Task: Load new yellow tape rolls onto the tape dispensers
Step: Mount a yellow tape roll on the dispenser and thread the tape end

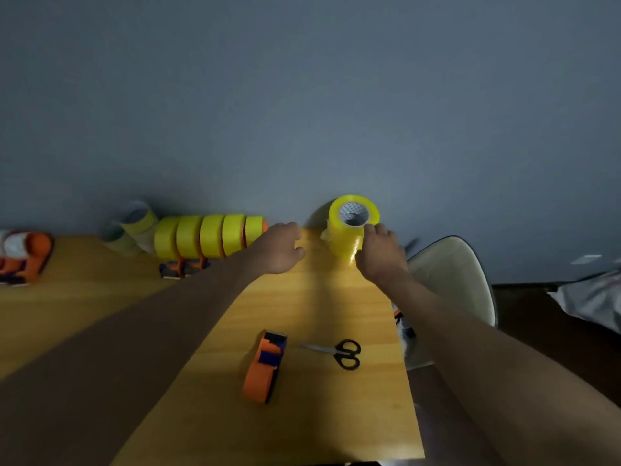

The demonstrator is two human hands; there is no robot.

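Head view, right hand (pixel 379 253) on yellow tape stack (pixel 349 230) (upright), table (pixel 319 297)

Black-handled scissors (pixel 342 353) lie on the wooden table (pixel 336 304), beside a white chair (pixel 450 274).

Wooden table (pixel 319 307), yellow-orange top, butts against the grey wall. Landmark: black-handled scissors (pixel 339 353), lying flat near the table's right edge. Just left of the scissors, an orange and blue tape dispenser (pixel 265 368), empty, on its side. Far beyond the scissors, at the wall, a stack of yellow tape rolls (pixel 349 230) stands upright. Left of that stack, well beyond the scissors, a row of loaded dispensers with yellow rolls (pixel 208 237). Further left, pale, nearly used-up rolls (pixel 132 227), blurred. Far left edge, more orange dispensers (pixel 23 257), partly cut off.
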